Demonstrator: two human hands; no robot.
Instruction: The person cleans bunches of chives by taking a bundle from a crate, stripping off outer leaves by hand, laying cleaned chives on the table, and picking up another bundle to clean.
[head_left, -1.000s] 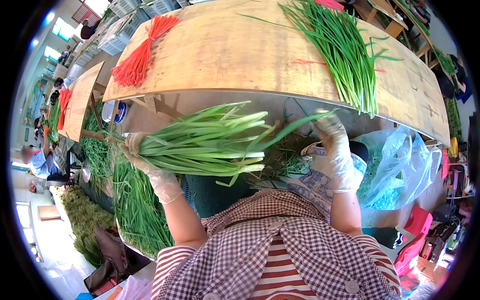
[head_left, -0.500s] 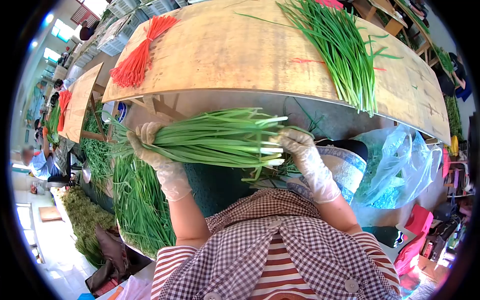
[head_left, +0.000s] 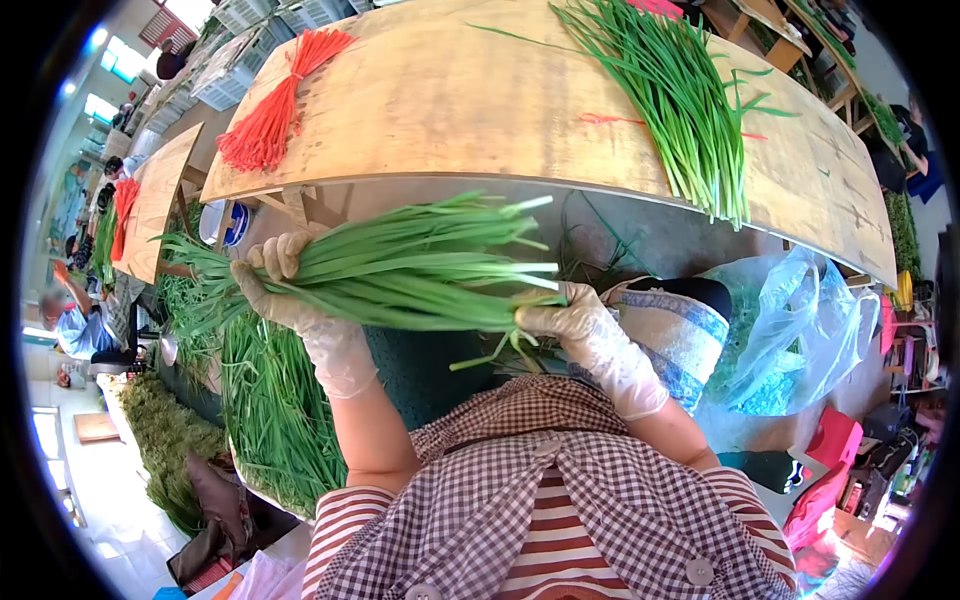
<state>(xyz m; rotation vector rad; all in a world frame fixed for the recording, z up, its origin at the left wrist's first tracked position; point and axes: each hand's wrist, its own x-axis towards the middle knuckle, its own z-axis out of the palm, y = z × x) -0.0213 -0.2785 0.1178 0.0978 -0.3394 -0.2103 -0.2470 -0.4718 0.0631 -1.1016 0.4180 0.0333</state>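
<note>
A loose bunch of garlic chives [head_left: 420,262] is held level above my lap, green leaves to the left and pale stem ends to the right. My left hand [head_left: 280,278], in a whitish glove, is wrapped round the leafy part. At the lower stem ends my right hand [head_left: 570,318], gloved too, is closed in a pinch on some of the chives. A few bent strands [head_left: 505,352] dangle below its fingertips. Exactly how many stems the right fingers grip is hidden.
The wooden table [head_left: 430,100] ahead bears red ties [head_left: 265,130] and a laid-out chive bunch [head_left: 685,120]. More chives [head_left: 275,400] lie at my left. A clear plastic bag [head_left: 800,340] stands at right. A co-worker [head_left: 80,325] sits far left.
My right hand has moved down and left along the stem ends and now pinches the lower ones. The bunch has fanned out and tilted up slightly; my left hand has shifted a little left.
</note>
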